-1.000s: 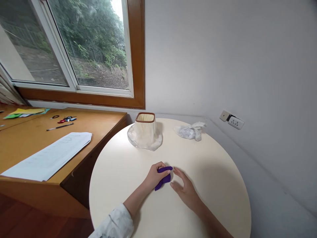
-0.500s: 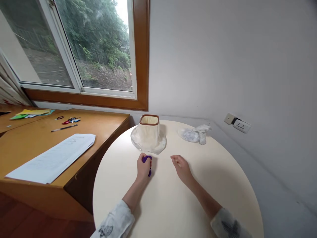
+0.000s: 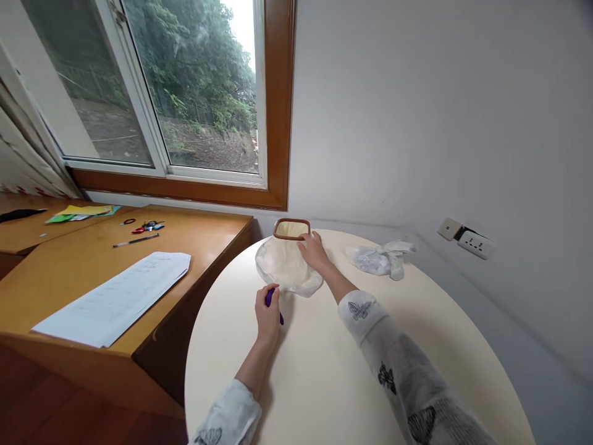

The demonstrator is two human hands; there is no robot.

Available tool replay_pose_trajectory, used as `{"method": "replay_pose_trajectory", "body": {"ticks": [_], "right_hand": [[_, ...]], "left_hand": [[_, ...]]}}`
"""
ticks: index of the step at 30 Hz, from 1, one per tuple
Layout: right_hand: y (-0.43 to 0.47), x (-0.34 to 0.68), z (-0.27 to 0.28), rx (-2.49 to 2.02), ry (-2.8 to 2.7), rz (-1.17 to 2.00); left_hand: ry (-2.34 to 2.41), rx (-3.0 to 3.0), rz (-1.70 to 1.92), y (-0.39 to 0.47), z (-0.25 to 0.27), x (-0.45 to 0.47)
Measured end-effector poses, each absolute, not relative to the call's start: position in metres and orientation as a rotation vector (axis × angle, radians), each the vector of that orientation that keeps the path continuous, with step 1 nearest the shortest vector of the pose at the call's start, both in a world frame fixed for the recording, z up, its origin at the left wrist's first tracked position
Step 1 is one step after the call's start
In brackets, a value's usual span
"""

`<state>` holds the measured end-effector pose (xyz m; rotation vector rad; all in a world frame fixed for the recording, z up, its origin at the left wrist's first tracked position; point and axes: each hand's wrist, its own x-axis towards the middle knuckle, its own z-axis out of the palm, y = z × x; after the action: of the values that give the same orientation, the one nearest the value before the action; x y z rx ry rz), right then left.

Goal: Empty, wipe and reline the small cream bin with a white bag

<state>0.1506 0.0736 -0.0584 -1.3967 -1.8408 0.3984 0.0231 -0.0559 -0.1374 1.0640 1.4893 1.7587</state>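
My left hand [image 3: 267, 309] is closed around a slim purple object [image 3: 270, 296]; most of it is hidden by the fingers, and I cannot tell its kind. It rests low over the round table, in front of a small cream bin [image 3: 282, 256] with a squarish brown rim [image 3: 291, 237]. A translucent whitish plastic bag [image 3: 303, 285] hangs about the bin and spreads on the tabletop. My right hand [image 3: 314, 250] reaches to the bin's right front corner, its fingers closed on the rim there.
A knotted plastic bag [image 3: 382, 258] lies at the back right of the round table [image 3: 324, 364]. On the wooden desk [image 3: 204, 241] to the left are papers [image 3: 125, 296], a pen [image 3: 136, 240] and keys [image 3: 148, 227]. Wall sockets [image 3: 475, 243] are at the right.
My right hand has moved forward and left from over the tabletop to the bin's rim. My left hand still holds the purple object. The view has shifted slightly left.
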Motion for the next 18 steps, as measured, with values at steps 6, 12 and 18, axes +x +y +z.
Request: {"method": "replay_pose_trajectory", "body": {"ticks": [6,12,18], "right_hand": [[0.071,0.158,-0.058,-1.382,-1.863,0.387],[0.038,0.184,-0.054,-1.326,-1.904,0.364],[-0.025,0.219,-0.049,-1.258,-1.959,0.354]], "left_hand": [[1.572,1.104,1.734,-0.053,-0.138,0.021],[1.619,1.099,1.755,-0.053,-0.136,0.020],[1.486,1.286,1.751,-0.057,-0.134,0.025]]}}
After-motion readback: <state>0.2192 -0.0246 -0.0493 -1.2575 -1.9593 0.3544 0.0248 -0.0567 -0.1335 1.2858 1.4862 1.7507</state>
